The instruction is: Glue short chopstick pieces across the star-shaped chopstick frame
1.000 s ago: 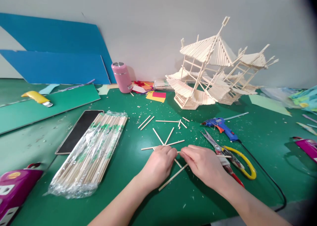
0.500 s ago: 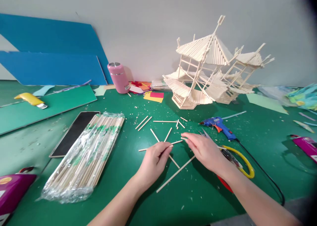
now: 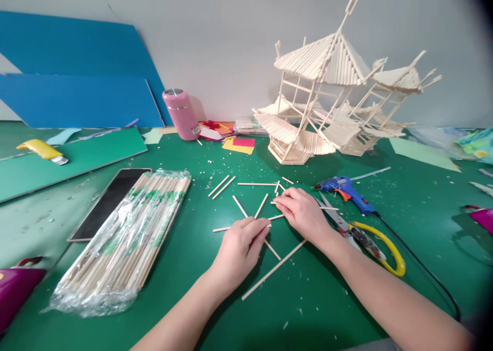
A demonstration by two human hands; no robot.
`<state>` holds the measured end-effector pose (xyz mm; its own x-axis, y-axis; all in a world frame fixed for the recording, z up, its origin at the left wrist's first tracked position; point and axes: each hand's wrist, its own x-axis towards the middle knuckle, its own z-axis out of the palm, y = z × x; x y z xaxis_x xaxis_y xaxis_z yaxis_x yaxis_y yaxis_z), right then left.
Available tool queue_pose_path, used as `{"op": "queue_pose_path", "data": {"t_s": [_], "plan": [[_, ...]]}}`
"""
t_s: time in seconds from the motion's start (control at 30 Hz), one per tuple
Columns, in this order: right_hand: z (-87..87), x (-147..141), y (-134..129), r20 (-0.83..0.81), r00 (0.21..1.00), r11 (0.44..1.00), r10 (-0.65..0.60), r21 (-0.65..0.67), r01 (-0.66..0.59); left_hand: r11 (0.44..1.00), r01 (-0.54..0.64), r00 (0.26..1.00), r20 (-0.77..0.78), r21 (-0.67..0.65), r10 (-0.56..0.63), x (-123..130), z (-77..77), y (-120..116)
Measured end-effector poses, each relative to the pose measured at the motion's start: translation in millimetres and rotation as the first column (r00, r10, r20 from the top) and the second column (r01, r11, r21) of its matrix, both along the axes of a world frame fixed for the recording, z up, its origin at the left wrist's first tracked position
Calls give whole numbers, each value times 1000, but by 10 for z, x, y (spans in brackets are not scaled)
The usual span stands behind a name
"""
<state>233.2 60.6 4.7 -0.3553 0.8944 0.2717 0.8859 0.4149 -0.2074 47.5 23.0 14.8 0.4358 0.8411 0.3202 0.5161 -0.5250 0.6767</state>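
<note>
Thin wooden sticks [image 3: 261, 207] cross in a star on the green table. Over their middle is my left hand [image 3: 242, 243], its fingers closed on a wooden stick whose pale end shows at the fingertips; the rest of it is hidden. My right hand [image 3: 302, 212] pinches another wooden stick [image 3: 330, 208], which lies roughly sideways and sticks out on both sides of the hand. Below the hands, a longer stick [image 3: 269, 274] lies slanted on the table. Several short cut sticks [image 3: 223, 188] rest beyond the star.
Scissors [image 3: 339, 220], yellow-handled pliers [image 3: 385, 243] and a blue glue gun [image 3: 346, 192] with its cord lie right. A bagged bundle of sticks [image 3: 127, 243] and a phone [image 3: 111, 202] lie left. Behind stand a stick-built pavilion model [image 3: 308, 104] and a pink flask [image 3: 182, 115].
My right hand has moved slightly up and left with its stick, which now lies more level. The left hand stays over the star. The view has shifted a little.
</note>
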Motion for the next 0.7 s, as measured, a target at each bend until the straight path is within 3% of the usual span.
{"op": "queue_pose_path", "data": {"t_s": [0.23, 0.4, 0.57, 0.7], "plan": [[43, -188, 27, 50, 994, 995, 95, 12, -96, 997, -78, 993, 88, 12, 76, 8, 32, 6], [23, -267, 144, 8, 992, 992, 126, 21, -126, 973, -201, 971, 105, -114, 213, -132, 175, 56], [173, -222, 5, -110, 986, 992, 123, 50, -118, 959, -112, 993, 7, -260, 118, -298, 266, 93], [318, -224, -262, -302, 931, 973, 206, -35, -227, 945, -28, 999, -32, -326, 19, -272, 250, 89]]}}
